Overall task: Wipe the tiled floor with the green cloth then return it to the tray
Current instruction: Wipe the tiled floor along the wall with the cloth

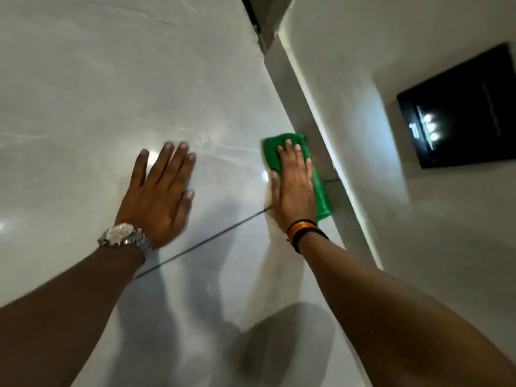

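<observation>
Right now the green cloth (272, 152) lies flat on the tiled floor (97, 93), folded into a rough rectangle, and we have it pressed close against the grey skirting strip (304, 118) that runs along the foot of the white wall (363, 51). Our right hand (294, 188) lies on top of it, palm down, fingers stretched out and held together, so the hand is flat and spread rather than closed around the cloth; green shows past the fingertips and along the hand's outer edge. On that wrist we wear a stack of dark and orange bands (303, 231).

Our left hand (162, 191) rests well apart from the cloth, also palm down on the bare tile, fingers extended and slightly fanned, gripping nothing. A silver wristwatch (122, 234) sits on that wrist. Both forearms reach in from the lower edge of the view.

A dark grout line (206, 241) runs diagonally between the two hands, ending near the heel of the right one. The pale, glossy tiles carry bright light spots and soft shadows of our arms, and a rounder shadow lies low in the view.

Further out, a black panel (460, 107) is set into the wall on the right, with small bright reflections on its face. At the top, a dark frame edge (251, 12) meets the corner where floor and wall join.
</observation>
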